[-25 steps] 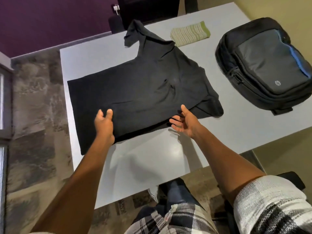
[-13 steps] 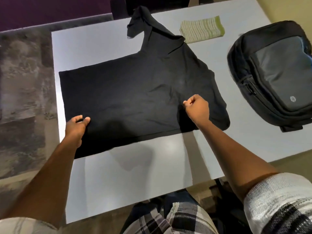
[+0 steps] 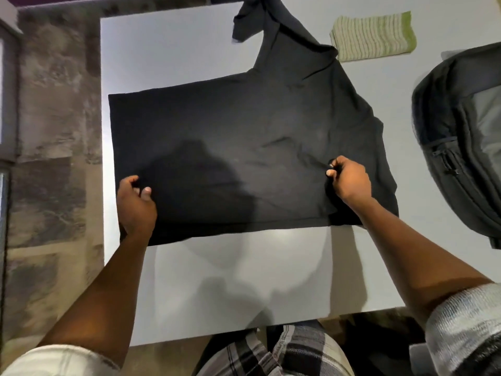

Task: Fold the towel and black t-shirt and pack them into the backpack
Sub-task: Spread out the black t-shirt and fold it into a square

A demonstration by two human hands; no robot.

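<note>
Towel point(image 3: 372, 36): I read it as already folded, a striped green-edged rectangle lying beyond the t-shirt's collar end and just touching it; not yet packed.
Black t-shirt point(image 3: 238, 158): spread mostly flat on the white table point(image 3: 168, 50), 1 sleeve bunched at its far side; I judge folding is only starting.
Left hand point(image 3: 135, 202): fingers curled onto the t-shirt's near hem-side corner, pinching cloth.
Right hand point(image 3: 349, 177): fist closed on a pinch of t-shirt fabric near its shoulder end.
Backpack point(image 3: 461, 137): beside the t-shirt's shoulder end, apart from it; cropped by the frame edge, so I cannot tell if the main zip is open.
Left to do: fold t-shirt, pack 2 items.
Hidden: near sleeve under the right wrist.
</note>
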